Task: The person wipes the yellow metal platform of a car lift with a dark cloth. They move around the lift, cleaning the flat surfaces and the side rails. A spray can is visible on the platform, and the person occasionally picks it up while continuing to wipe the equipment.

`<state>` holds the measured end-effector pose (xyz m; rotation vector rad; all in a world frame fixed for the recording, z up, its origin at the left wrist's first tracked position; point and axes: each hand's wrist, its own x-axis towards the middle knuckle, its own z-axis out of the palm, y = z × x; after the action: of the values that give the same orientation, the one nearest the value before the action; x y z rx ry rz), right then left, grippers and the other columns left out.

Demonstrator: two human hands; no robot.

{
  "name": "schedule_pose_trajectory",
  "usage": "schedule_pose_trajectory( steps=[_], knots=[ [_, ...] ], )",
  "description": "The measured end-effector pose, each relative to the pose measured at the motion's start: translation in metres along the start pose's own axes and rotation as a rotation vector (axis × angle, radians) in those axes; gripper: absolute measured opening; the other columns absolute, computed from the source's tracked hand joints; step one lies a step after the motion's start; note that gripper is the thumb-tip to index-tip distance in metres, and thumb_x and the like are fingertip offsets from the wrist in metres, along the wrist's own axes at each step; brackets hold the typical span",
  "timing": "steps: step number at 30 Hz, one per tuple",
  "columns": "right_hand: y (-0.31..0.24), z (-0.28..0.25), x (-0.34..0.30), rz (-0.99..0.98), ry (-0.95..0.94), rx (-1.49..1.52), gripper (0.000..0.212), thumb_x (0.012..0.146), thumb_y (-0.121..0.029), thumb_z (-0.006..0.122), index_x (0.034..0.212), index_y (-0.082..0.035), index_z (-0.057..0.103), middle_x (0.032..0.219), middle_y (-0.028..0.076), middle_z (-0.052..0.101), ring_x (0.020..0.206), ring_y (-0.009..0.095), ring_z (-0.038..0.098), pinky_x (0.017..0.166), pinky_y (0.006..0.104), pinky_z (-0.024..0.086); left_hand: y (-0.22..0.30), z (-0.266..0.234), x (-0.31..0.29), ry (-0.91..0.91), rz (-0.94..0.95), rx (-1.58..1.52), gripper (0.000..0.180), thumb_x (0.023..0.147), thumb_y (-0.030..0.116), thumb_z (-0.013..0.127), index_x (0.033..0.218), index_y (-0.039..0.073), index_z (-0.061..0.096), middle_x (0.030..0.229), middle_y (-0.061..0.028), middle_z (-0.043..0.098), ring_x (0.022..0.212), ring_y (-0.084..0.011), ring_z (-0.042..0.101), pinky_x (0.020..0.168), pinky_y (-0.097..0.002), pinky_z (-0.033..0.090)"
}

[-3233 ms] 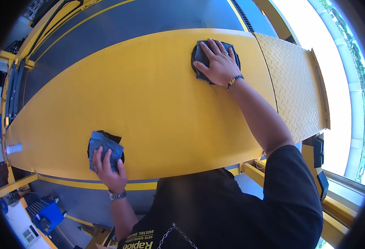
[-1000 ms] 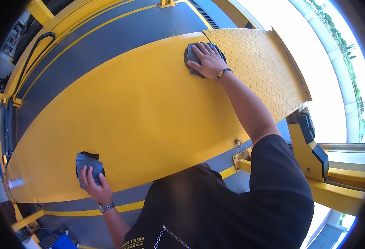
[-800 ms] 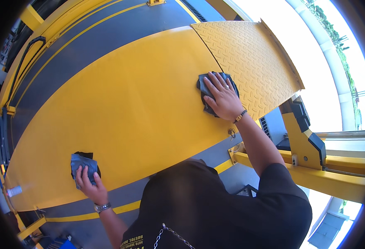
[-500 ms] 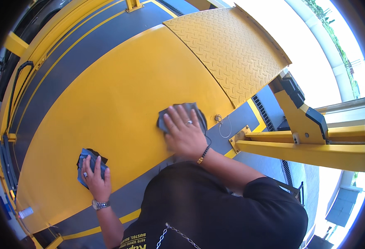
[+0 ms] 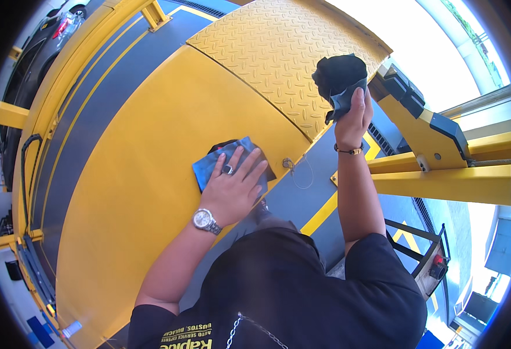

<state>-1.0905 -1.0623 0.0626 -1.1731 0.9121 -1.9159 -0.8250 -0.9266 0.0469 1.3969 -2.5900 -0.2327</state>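
My left hand point(image 5: 235, 183) lies flat with spread fingers on a blue and black cloth point(image 5: 208, 165), pressing it against the smooth yellow lift platform point(image 5: 133, 157). Raised off the surface at the right, my right hand point(image 5: 354, 119) grips a dark, bunched cloth point(image 5: 340, 75). The thumb lies along its lower part, while the cloth hides most of the other fingers. That cloth is in front of the yellow diamond-plate ramp point(image 5: 267, 55), which joins the platform's far right end.
A yellow post with a black-padded bracket point(image 5: 424, 116) stands at the right. A thin wire loop point(image 5: 302, 174) hangs at the platform's near edge. A black metal frame point(image 5: 424, 256) is at my right. Beyond the yellow rail, a dark car point(image 5: 37, 58) stands at the far left.
My left hand and its cloth have slid right and away along the platform. My right hand has lifted its cloth off the platform and swung it to the right.
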Motion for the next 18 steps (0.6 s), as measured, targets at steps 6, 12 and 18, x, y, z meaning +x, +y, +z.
schedule_pose_trajectory(
  steps=[6,12,18],
  knots=[
    [0.053,-0.033,0.017,-0.264,-0.127,-0.531,0.05,0.108,-0.033,0.04,0.128,0.007,0.061,0.125,0.016,0.066,0.116,0.023,0.062,0.1,0.0335,0.046,-0.002,0.019,0.104,-0.019,0.3,-0.083,0.048,0.1,0.029,0.053,0.145,0.012,0.055,0.159,-0.0045,0.044,0.15,-0.0284,0.036,0.123,-0.0536,0.025],
    [0.068,-0.028,0.003,-0.414,-0.135,-0.617,0.049,0.105,-0.032,0.039,0.121,0.006,0.066,0.127,0.024,0.065,0.118,0.038,0.061,0.102,0.045,0.046,-0.025,-0.009,0.039,-0.145,0.171,-0.135,0.051,0.098,0.034,0.052,0.146,0.015,0.056,0.161,-0.0042,0.043,0.151,-0.0284,0.034,0.124,-0.0513,0.022],
    [0.056,-0.035,0.0,-0.412,-0.185,-0.765,0.044,0.102,-0.028,0.042,0.118,0.006,0.065,0.125,0.022,0.066,0.117,0.04,0.061,0.102,0.0484,0.045,-0.194,-0.018,0.028,0.043,-0.295,0.206,0.055,0.102,0.028,0.047,0.155,0.014,0.044,0.165,-0.0072,0.036,0.153,-0.033,0.029,0.124,-0.0518,0.017]
  ],
)
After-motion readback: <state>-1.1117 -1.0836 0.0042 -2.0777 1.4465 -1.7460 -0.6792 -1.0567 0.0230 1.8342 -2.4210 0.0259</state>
